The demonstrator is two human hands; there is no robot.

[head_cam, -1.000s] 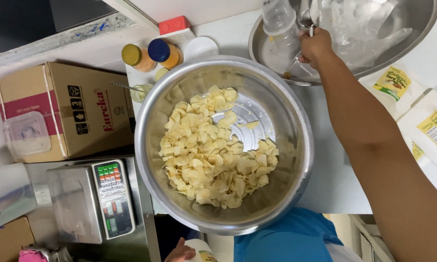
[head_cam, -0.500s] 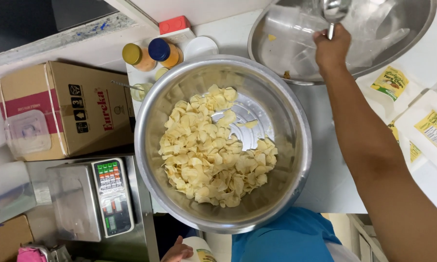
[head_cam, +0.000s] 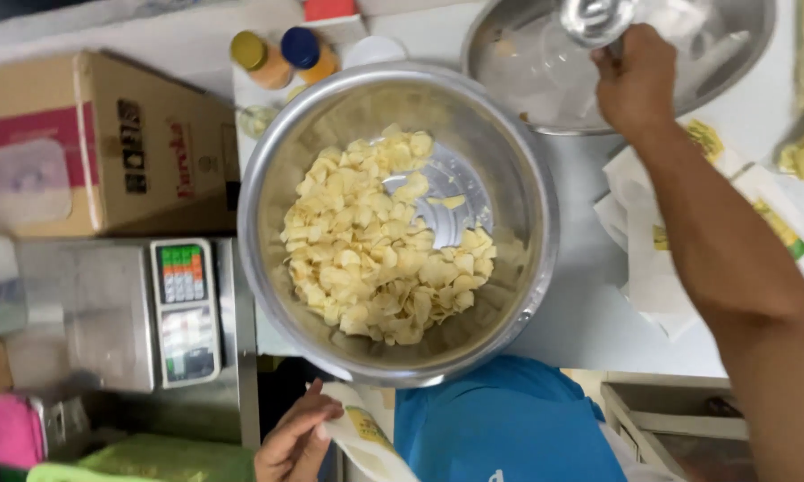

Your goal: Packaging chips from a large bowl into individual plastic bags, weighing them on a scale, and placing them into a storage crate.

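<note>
A large steel bowl (head_cam: 272, 161) sits in the middle of the white table, holding a heap of pale yellow chips (head_cam: 375, 259). My right hand (head_cam: 636, 82) reaches to the far right and grips the handle of a metal scoop (head_cam: 595, 18) over a second steel bowl (head_cam: 732, 67). Down at the near edge, my left hand (head_cam: 296, 439) holds a white packet with a yellow label (head_cam: 362, 437) close to my blue shirt.
A cardboard box (head_cam: 98, 143) stands at the left, with a digital scale (head_cam: 116, 312) in front of it. Two small jars with yellow and blue lids (head_cam: 281, 54) stand behind the big bowl. Several white packets (head_cam: 652, 259) lie under my right forearm.
My right hand has moved right and up inside the far bowl, lifting the metal scoop. The clear cup seen there a second ago is out of sight. The left hand stays low.
</note>
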